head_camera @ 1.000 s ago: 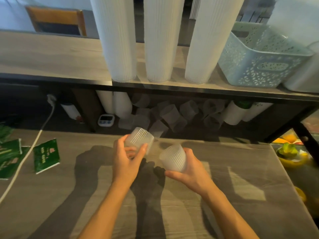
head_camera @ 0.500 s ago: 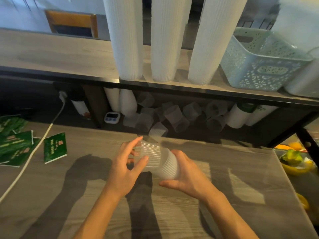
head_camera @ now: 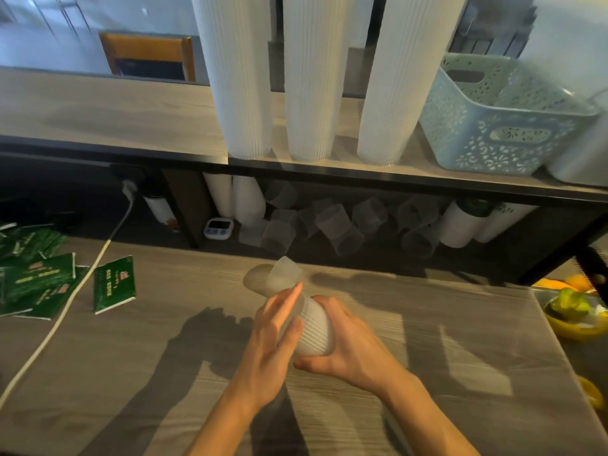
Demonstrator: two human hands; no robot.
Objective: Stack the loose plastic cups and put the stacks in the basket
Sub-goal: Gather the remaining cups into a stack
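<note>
Grey wood-grain tabletop (head_camera: pixel 138 373) is carrying the work, with the pale blue perforated plastic basket (head_camera: pixel 500 126) sitting on the shelf above. The right hand (head_camera: pixel 345 343) is curling round a ribbed translucent plastic cup (head_camera: pixel 312 327), while the left hand (head_camera: pixel 273 337) is pressing straight fingers against its side. Seating well likely means keeping both cups' axes aligned. 1 loose clear plastic cup (head_camera: pixel 284 274) is lying just beyond.

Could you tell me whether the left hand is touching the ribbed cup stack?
Touching: the head view shows the left hand pressing straight fingers against the ribbed cup stack.
</note>
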